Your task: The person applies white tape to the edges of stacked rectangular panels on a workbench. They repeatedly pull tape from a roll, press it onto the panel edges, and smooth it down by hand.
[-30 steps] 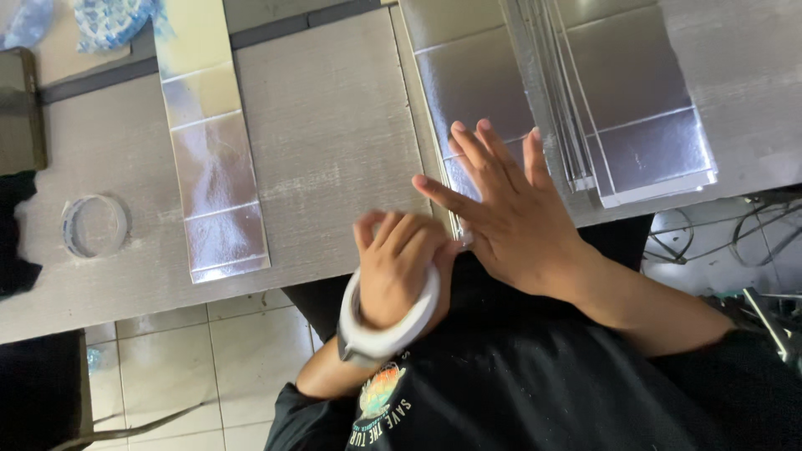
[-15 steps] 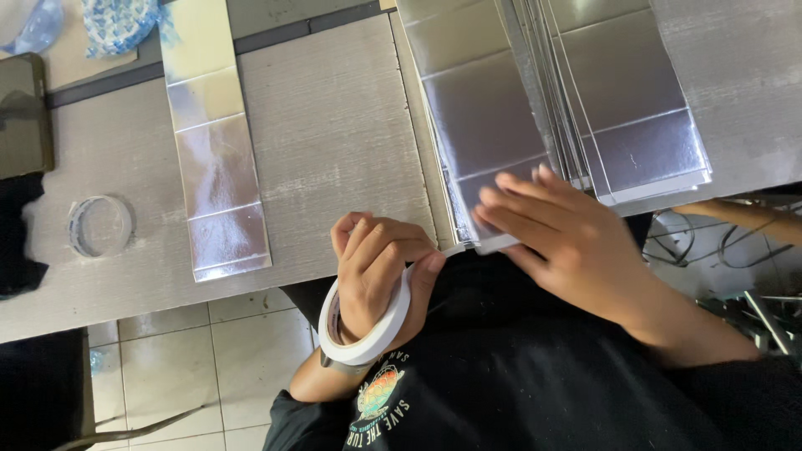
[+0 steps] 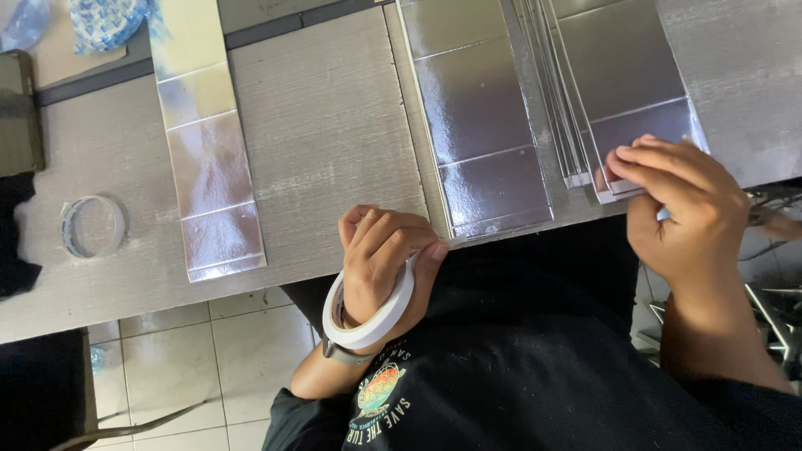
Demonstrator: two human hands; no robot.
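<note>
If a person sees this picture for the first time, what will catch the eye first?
Probably the shiny silver sheets spread over the grey table, with a fanned stack at the upper right. The right hand presses its fingertips on that stack's near corner. At the table edge, the left hand wears a white tape roll like a bracelet.

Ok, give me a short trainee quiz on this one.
1. True or false: the tape roll sits around the wrist of the left hand.
2. What does the right hand touch? A) the stack of silver sheets B) a clear ring C) a blue bag
3. On which side of the table, the person's left or right, does the lone silver strip lie?
Key: 1 true; 2 A; 3 left.
</note>
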